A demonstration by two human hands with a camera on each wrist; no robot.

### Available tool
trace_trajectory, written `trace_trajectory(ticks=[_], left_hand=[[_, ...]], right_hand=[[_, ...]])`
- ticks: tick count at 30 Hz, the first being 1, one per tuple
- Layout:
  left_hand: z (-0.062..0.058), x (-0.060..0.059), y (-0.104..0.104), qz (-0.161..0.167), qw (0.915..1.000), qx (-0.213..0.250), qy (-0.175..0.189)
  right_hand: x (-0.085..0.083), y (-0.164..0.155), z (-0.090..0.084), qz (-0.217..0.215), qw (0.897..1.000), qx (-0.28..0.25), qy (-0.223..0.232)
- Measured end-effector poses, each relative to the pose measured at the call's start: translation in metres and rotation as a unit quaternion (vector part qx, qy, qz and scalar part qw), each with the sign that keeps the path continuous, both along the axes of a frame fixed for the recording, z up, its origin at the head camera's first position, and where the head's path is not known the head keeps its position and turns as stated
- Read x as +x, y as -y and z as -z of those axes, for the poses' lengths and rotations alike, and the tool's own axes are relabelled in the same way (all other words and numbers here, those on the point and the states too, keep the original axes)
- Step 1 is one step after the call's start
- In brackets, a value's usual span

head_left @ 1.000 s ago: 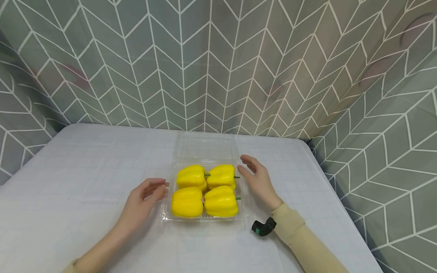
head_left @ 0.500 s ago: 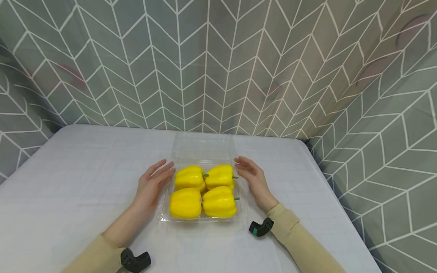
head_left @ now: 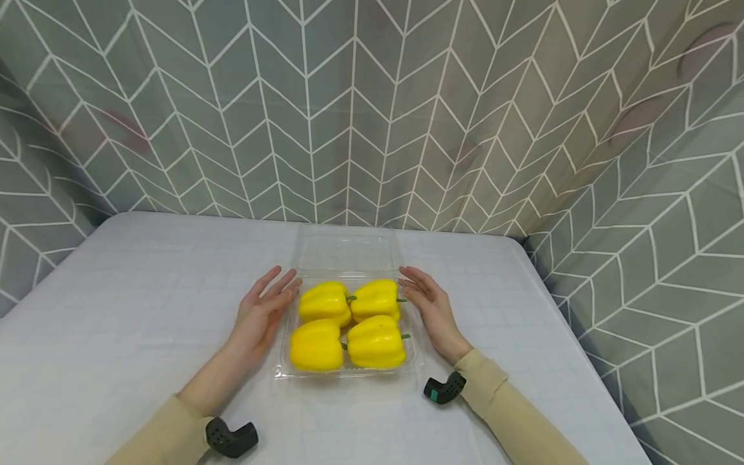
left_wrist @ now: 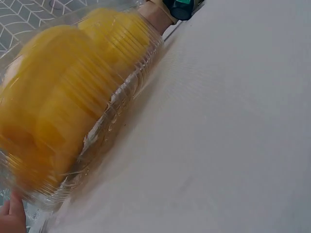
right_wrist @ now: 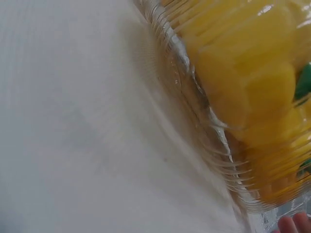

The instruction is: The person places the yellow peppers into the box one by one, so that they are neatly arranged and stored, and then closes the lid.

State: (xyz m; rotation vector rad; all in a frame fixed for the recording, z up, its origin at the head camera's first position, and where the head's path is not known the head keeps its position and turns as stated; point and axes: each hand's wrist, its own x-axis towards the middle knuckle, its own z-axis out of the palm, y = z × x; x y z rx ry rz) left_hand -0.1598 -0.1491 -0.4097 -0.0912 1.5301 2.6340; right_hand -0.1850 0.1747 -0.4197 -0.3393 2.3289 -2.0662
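Note:
Several yellow bell peppers (head_left: 376,342) lie on their sides, two by two, in a clear plastic clamshell box (head_left: 349,374). Its lid (head_left: 349,252) is folded back flat behind it. My left hand (head_left: 257,323) is at the box's left rear side, fingers extended, fingertips near the hinge. On the opposite side my right hand (head_left: 434,313) has its fingers loosely bent by the right rear corner. Ribbed clear walls fill the left wrist view, with fingertips (left_wrist: 13,213) at the box's end. A few right fingertips (right_wrist: 294,223) show in the right wrist view. Whether either hand touches the plastic, I cannot tell.
A white cloth covers the table (head_left: 145,278). Behind and to the right hangs a grey curtain (head_left: 331,129) with white zigzag lines. Black devices sit on the left wrist (head_left: 231,439) and the right wrist (head_left: 445,388).
My left hand has moved forward along the box's left side, and its fingers have straightened. My right hand has shifted slightly left, closer to the box. The peppers stay inside.

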Motion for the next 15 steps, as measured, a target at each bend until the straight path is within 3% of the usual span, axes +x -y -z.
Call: trace_trajectory(ticks=[15], left_hand=[[0.0008, -0.0011, 0.0023, 0.02, 0.9997, 0.01, -0.01]], right_hand=[[0.0015, 0.001, 0.0016, -0.009, 1.0, -0.002, -0.027]])
